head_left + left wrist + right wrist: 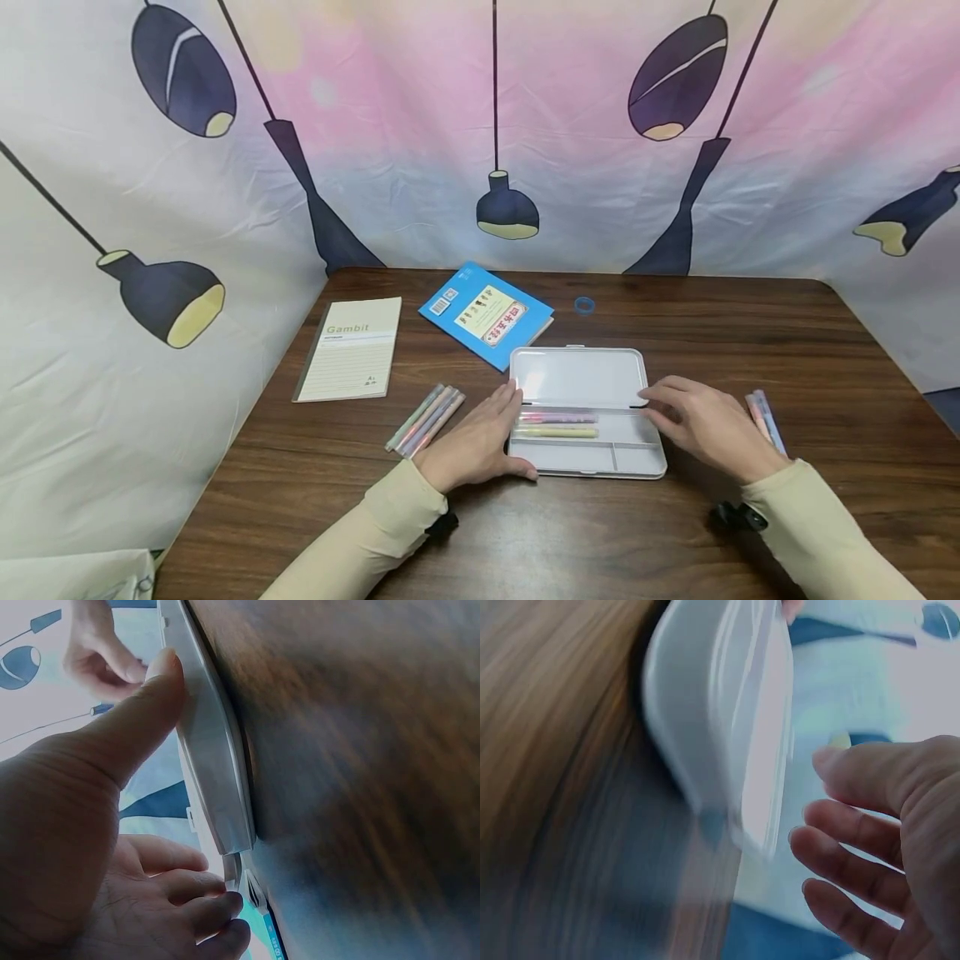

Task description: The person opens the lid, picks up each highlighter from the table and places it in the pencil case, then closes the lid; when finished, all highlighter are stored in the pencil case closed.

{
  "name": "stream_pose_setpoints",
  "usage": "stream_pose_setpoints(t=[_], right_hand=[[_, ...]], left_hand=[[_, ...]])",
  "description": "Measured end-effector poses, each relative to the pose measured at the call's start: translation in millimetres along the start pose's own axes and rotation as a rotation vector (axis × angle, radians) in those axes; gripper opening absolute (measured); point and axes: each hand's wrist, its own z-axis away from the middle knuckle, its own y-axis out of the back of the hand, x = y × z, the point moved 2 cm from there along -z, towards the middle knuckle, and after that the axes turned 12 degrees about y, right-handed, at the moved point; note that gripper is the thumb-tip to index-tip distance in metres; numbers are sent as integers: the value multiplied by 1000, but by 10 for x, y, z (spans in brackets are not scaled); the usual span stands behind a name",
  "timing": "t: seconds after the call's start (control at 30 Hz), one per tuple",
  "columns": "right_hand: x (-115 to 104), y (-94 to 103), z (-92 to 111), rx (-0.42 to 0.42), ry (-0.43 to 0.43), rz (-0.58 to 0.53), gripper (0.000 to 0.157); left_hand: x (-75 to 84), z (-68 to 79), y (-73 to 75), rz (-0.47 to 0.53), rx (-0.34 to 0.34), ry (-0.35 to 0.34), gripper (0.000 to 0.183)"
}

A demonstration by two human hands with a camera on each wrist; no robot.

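Observation:
A white pencil case [577,457] lies with its lid [579,377] folded back on the table. Inside it are a few pink and yellow pens [557,432] in the upper compartment; two lower compartments show bare. My left hand [480,437] rests at the case's left side, thumb along the front edge and fingers reaching to the lid's left edge. In the left wrist view its thumb [161,682] touches the case wall. My right hand [701,417] is beside the case's right side near the hinge, fingers loosely bent, with nothing between them in the right wrist view.
Several pens [426,419] lie left of my left hand. Two more pens [765,421] are partly hidden behind my right hand. A cream notebook [351,350], a blue book [480,304] and a blue ring [584,305] lie farther back, before a printed curtain [420,200].

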Motion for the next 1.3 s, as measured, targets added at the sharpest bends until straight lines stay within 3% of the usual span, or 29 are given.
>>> stream_pose_setpoints(t=[0.2, 0.4, 0.53, 0.9, 1.3], right_hand=[[165, 229, 392, -18, -197, 71, 30], [315, 419, 789, -154, -453, 21, 35], [355, 428, 939, -222, -551, 24, 38], [399, 394, 976, -270, -610, 38, 39], [421, 352, 985, -298, -575, 35, 36]], left_hand=[[1, 1, -13, -2, 4, -4, 111], [-3, -7, -24, 1, 0, 6, 110], [1, -3, -23, 6, -11, 14, 110], [1, 9, -16, 6, 7, 2, 112], [-2, 7, -12, 4, 1, 6, 111]])
